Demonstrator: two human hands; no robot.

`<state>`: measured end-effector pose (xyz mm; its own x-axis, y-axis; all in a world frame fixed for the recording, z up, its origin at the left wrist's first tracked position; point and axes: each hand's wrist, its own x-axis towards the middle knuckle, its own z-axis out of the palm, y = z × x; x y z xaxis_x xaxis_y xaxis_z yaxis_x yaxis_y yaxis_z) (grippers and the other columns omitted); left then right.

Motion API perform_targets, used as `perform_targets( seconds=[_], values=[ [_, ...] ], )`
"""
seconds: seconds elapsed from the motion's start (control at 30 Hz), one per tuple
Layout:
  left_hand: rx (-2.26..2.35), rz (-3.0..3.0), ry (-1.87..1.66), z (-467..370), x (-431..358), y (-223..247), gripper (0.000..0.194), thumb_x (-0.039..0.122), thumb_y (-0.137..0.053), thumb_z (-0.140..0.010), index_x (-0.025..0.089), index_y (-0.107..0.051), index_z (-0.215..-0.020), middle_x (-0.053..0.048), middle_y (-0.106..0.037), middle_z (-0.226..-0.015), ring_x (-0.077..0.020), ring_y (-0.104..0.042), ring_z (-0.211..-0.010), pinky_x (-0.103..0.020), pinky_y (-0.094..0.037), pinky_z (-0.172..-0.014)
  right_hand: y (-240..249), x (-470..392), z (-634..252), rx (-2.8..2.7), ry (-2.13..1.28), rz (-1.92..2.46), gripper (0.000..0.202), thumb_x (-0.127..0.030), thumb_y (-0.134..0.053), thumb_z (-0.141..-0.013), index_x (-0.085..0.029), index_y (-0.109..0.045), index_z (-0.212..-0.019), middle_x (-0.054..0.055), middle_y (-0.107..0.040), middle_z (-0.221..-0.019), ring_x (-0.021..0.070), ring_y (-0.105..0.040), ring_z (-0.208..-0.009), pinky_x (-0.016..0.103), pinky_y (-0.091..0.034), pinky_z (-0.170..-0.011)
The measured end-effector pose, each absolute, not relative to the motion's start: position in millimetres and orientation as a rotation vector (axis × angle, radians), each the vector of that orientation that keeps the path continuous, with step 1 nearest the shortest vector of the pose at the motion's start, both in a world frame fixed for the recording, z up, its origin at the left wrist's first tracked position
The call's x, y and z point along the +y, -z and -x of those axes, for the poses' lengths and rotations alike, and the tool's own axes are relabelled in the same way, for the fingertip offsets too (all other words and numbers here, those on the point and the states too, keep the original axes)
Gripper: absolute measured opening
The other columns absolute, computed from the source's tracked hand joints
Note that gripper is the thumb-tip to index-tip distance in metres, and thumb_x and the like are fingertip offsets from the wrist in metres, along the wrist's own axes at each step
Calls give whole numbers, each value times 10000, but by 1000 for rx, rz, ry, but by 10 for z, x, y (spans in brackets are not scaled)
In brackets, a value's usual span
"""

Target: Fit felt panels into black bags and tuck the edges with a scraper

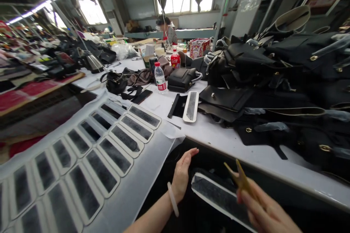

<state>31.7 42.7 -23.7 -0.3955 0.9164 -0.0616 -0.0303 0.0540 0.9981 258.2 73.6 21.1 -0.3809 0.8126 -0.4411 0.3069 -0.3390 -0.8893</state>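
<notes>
My left hand (182, 174), with a pale bangle (173, 199) at its wrist, is raised with the fingers stretched out and nothing in it. At the lower right, my right hand (261, 204) grips a gold-coloured two-pronged tool (242, 179), like small snips, its tips spread and pointing up and left. Between and below the hands, a long white-edged panel with a dark centre (216, 191) lies tilted on black material. My right fingers hide part of its right end. Several similar panels (109, 154) lie in rows on a pale sheet (142, 169) to the left.
The white table (207, 131) has its front edge just beyond my hands. On it are another panel (191, 105), a water bottle (160, 77) and a black bag (182, 79). Black bags (273, 65) are heaped at the right. A person (168, 32) sits farther back.
</notes>
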Motion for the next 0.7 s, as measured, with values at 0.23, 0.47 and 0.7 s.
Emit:
perform_targets(
  seconds=[0.23, 0.47, 0.7],
  values=[
    [1351, -725, -1361, -342, -145, 461, 399, 372, -463, -978, 256, -587, -1340, -24, -565, -1422, -236, -473, -1344, -436, -280, -1197, 30, 2181, -2528, -2581, -554, 1512, 576, -500, -416, -906, -145, -539, -1342, 152, -583, -1147, 280, -638, -929, 415, -512, -869],
    [1416, -832, -1315, -374, -148, 498, 423, 368, -451, -987, 286, -527, -1396, -6, -524, -1462, -220, -456, -1361, -388, -293, -1199, 239, 2382, -2111, -2682, -131, 1474, 456, -430, -374, -1000, -153, -451, -1353, 176, -501, -1209, 341, -582, -1023, 427, -522, -720],
    [1555, -1104, -1356, -483, -148, 701, 450, 339, -304, -1027, 284, -446, -1450, -18, -459, -1511, -203, -392, -1405, -353, -280, -1204, 309, 2303, -2153, -2750, 74, 1361, 496, -386, -336, -1026, -94, -354, -1426, 205, -510, -1208, 312, -553, -980, 376, -486, -703]
  ],
)
